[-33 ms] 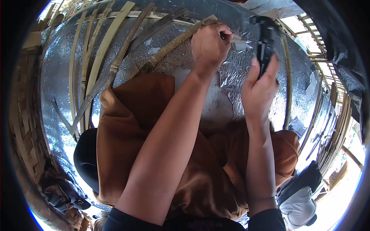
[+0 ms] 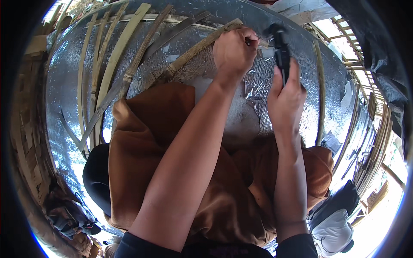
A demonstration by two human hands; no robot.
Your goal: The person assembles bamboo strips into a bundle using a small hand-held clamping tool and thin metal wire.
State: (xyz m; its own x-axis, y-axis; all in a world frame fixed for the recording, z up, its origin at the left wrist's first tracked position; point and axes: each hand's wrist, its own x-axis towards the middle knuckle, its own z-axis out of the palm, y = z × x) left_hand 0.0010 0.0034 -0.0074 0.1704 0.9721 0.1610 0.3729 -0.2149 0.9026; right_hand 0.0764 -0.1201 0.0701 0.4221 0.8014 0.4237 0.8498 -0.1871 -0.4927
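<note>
Left hand [image 2: 234, 51] fisted on a bamboo strip [image 2: 193, 48], right hand [image 2: 286, 96] clamped around a black tool [image 2: 282, 51], against silver foil sheeting [image 2: 258, 81].

Bare forearms, no sleeves past elbows; dark short sleeves at lower edge; hands ungloved.

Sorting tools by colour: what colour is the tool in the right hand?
Black; the tool in the right hand shows best in the head view.

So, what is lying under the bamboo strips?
Under the bamboo strips lies a crinkled silver foil sheet. Brown cloth covers its lower part; whatever is beneath the foil stays hidden.
</note>
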